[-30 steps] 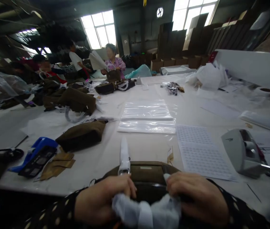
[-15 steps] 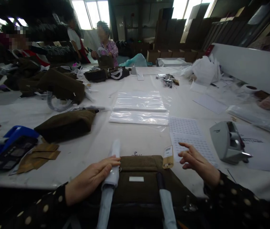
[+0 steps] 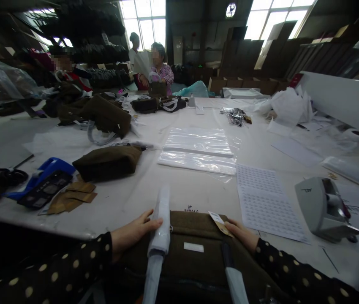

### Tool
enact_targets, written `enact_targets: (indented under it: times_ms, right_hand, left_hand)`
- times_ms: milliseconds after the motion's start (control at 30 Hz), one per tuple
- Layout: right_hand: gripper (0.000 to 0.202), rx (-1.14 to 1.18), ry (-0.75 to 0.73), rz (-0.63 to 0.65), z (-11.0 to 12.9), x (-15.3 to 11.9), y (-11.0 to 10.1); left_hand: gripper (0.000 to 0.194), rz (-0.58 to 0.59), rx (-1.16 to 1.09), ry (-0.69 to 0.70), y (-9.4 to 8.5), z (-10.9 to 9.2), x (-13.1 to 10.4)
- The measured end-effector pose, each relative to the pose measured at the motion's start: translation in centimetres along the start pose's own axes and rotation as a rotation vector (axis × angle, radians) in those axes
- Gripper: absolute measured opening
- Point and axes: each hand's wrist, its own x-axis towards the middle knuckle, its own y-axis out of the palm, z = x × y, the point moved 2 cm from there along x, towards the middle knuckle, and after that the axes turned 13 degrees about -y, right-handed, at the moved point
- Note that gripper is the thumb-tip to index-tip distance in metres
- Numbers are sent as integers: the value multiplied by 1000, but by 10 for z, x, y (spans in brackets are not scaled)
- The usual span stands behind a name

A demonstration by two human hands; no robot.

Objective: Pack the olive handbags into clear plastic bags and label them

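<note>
A dark olive handbag (image 3: 192,264) lies in front of me at the table's near edge, with a small white label on its front. Its handles are wrapped in white plastic; one wrapped handle (image 3: 162,228) stands up on the left. My left hand (image 3: 131,234) grips the bag's left side, thumb against that wrapping, the other fingers partly hidden behind it. At the upper right corner, my right hand (image 3: 241,234) closes on the bag beside a brown-and-white hang tag (image 3: 220,223). The thumb touches the tag, and the remaining fingers are out of sight.
Clear plastic bags (image 3: 198,150) lie beyond the handbag. To the right are a printed sheet (image 3: 268,198) and a grey tape dispenser (image 3: 322,207). A blue dispenser (image 3: 49,173), brown tags (image 3: 72,198) and another olive bag (image 3: 108,162) are left. Several people work farther back.
My right hand has come down from the air onto the bag's right corner, and the tag there now tilts. My left hand has shifted its thumb onto the wrapped handle. The view has turned left.
</note>
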Motion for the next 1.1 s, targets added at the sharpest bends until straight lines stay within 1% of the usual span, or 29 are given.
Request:
enact_targets:
  times_ms: [33,67,100,133,167,233,267,300,333,367,400,467,500,533,567,600,633,667,700,733,767,800,833,867,933,1000,1067,1100]
  right_hand:
    - [64,-2,6,-7,-4,1,1]
    - [66,-8,7,-25,-4,6,-1]
    - [69,-10,-9,-51,0,15,-5]
    - [71,1,-57,-70,9,28,-10]
    - [74,27,-128,-84,20,43,-15]
    - [80,111,-338,-99,44,74,-25]
    - [84,149,-456,-113,51,86,-27]
    - [87,167,-555,-133,54,93,-27]
    - [88,167,-622,-152,52,97,-25]
    - [87,155,-656,-162,45,95,-21]
    - [84,139,-655,-162,35,89,-16]
    - [76,134,-604,-137,11,69,-4]
    - [74,145,-574,-134,2,57,0]
    - [72,157,-546,-137,-3,46,3]
    - [72,166,-511,-145,-4,38,4]
    - [73,172,-468,-152,-1,34,3]
    - [75,164,-426,-164,5,33,2]
    - [77,125,-402,-193,13,36,0]
    - [78,49,-411,-240,22,40,-2]
    - [75,-58,-458,-297,32,46,-4]
    - [67,-182,-537,-346,42,51,-5]
    - [57,-306,-636,-371,51,56,-3]
    - [48,-418,-741,-359,58,60,0]
    - [42,-510,-838,-312,64,62,5]
    - [43,-683,-962,-185,70,67,18]
    - [50,-873,-1019,-111,69,71,29]
    - [63,-1019,-1031,-119,63,77,37]
    - [67,-1064,-1031,-143,57,80,40]
  left_hand:
    - [69,90,-54,-28,2,-1,1]
    - [62,150,-75,-18,4,-5,3]
    - [55,171,-72,33,4,-11,6]
    - [51,155,-63,120,2,-19,12]
    - [51,120,-64,237,0,-28,19]
    - [60,66,-103,510,-3,-41,37]
    - [68,57,-129,635,-3,-43,48]
    - [76,52,-149,736,-2,-40,58]
    - [81,46,-157,806,0,-33,68]
    - [83,28,-153,846,2,-21,76]
    - [81,9,-133,864,6,-8,83]
    - [73,-34,-70,875,13,21,88]
    - [68,-63,-36,867,16,32,87]
    - [63,-96,0,853,18,38,85]
    - [59,-130,41,831,19,40,82]
    - [56,-179,87,802,19,36,80]
    - [55,-252,138,779,19,29,78]
    - [58,-348,196,775,18,18,77]
    - [60,-460,267,798,17,6,76]
    - [61,-578,351,853,18,-8,74]
    - [59,-675,457,934,20,-20,72]
    - [58,-730,584,1027,24,-31,70]
    - [57,-741,723,1109,30,-40,69]
    - [57,-718,858,1165,35,-47,69]
    - [58,-646,1060,1201,43,-53,75]
    - [68,-627,1142,1225,47,-54,87]
    - [76,-657,1173,1339,47,-52,103]
    - [76,-697,1171,1414,46,-52,110]
